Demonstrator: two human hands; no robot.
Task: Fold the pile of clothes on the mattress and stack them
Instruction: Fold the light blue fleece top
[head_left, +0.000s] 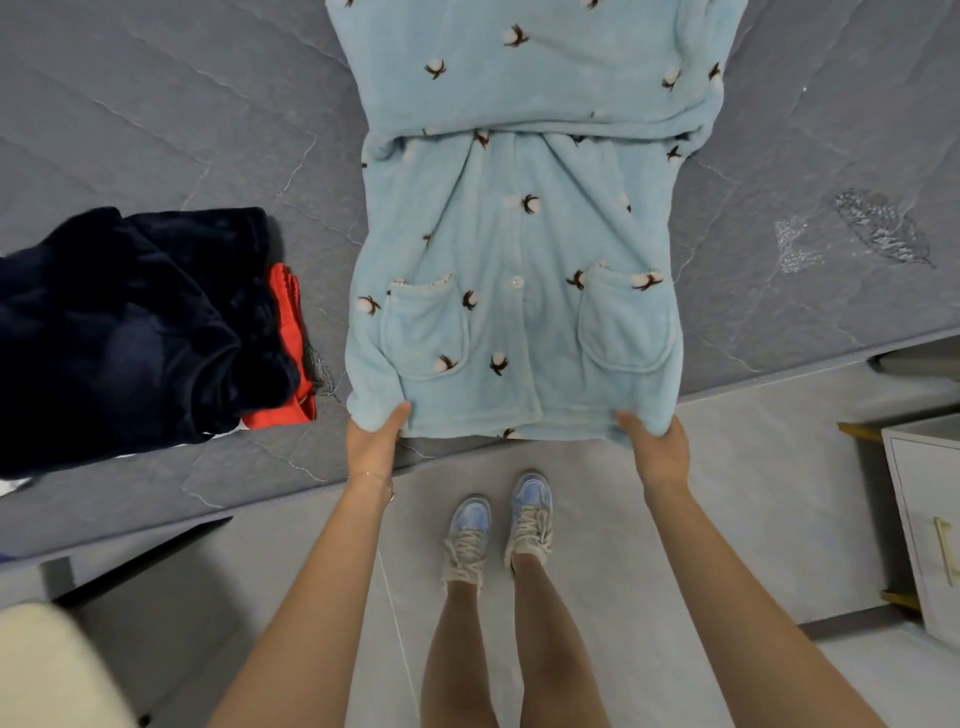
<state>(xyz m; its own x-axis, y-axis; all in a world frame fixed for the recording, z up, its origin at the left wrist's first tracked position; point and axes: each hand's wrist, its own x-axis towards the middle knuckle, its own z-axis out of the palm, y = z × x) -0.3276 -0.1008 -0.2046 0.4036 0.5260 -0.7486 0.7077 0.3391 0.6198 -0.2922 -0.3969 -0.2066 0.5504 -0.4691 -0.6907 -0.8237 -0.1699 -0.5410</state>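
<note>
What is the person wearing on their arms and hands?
The left arm and right arm are bare, with no sleeves in view. The left hand and right hand have no gloves. A thin chain bracelet goes round the left wrist.

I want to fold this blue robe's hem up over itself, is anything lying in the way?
Nothing visible does. The left hand and right hand grip the hem corners of the blue robe; nothing lies on it. The navy garment and red garment lie on the mattress to its left, apart from it.
</note>
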